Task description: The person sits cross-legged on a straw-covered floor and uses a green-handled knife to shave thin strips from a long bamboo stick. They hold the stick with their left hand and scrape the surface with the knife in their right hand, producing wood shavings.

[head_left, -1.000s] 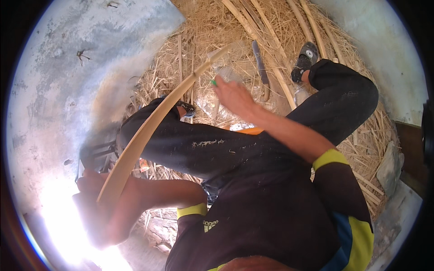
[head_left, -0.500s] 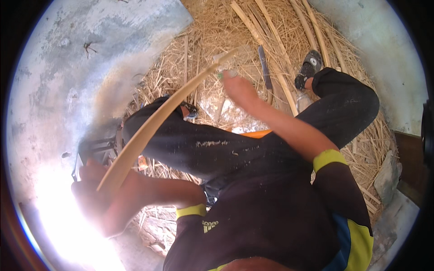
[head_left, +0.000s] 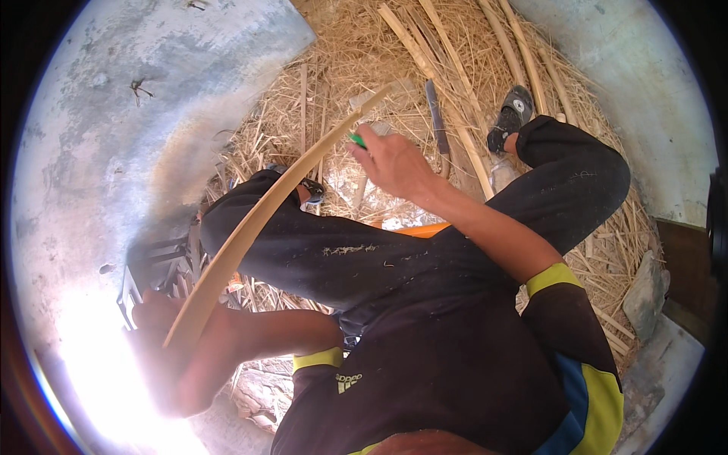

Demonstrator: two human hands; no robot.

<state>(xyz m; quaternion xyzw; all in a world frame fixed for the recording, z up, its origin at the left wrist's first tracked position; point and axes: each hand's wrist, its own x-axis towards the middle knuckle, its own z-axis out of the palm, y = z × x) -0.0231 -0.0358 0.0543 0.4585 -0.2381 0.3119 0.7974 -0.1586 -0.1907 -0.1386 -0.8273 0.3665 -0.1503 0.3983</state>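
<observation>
Left hand (head_left: 155,322) fingers gripping bamboo strip (head_left: 258,220), right hand (head_left: 390,163) closed on green tool (head_left: 356,139) — straw (head_left: 341,68) around

Harsh daylight, heavy glare lower left.
We are seeing sun blowing out the left hand (head_left: 155,334) and nearby ground to white; straw (head_left: 356,68) is staying evenly lit, edges are bending and darkening toward the fisheye rim.
</observation>
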